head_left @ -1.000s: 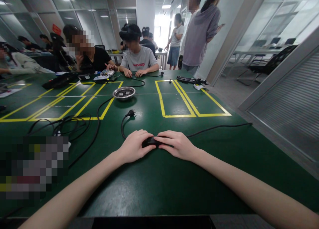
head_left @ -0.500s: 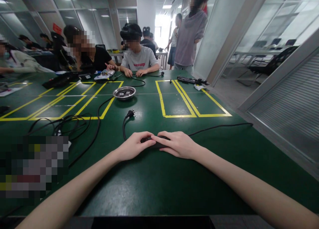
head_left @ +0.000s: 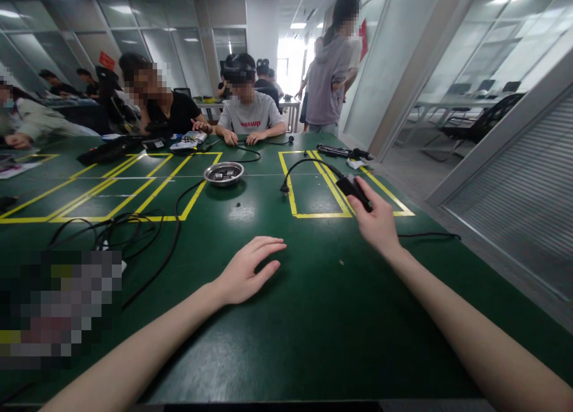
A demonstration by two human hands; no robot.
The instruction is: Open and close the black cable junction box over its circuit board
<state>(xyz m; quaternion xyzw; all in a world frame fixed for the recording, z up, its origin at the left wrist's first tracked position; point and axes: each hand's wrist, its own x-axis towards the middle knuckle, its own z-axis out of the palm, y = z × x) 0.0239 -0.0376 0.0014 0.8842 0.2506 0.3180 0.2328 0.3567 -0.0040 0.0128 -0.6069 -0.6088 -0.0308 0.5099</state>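
My right hand (head_left: 378,212) is closed around a black power adapter (head_left: 347,188), lifted over the right side of the green table. From its far end a black cord (head_left: 311,160) arches left to a plug (head_left: 285,188). Another cord (head_left: 430,236) trails right across the tabletop, partly hidden by my hand. My left hand (head_left: 248,268) holds nothing; it lies low at the table's middle with fingers stretched and thumb apart.
A metal bowl (head_left: 224,174) with small metal parts stands ahead. Coiled black cables (head_left: 120,230) lie at left. Yellow tape (head_left: 293,185) marks rectangles on the table (head_left: 268,352). A folded black tripod-like item (head_left: 340,152) lies far right. People sit across; one (head_left: 246,110) handles a cable.
My right hand has lifted the adapter and carried it right and forward, its plug swinging along. The left hand has let go of the adapter and stays near the same spot.
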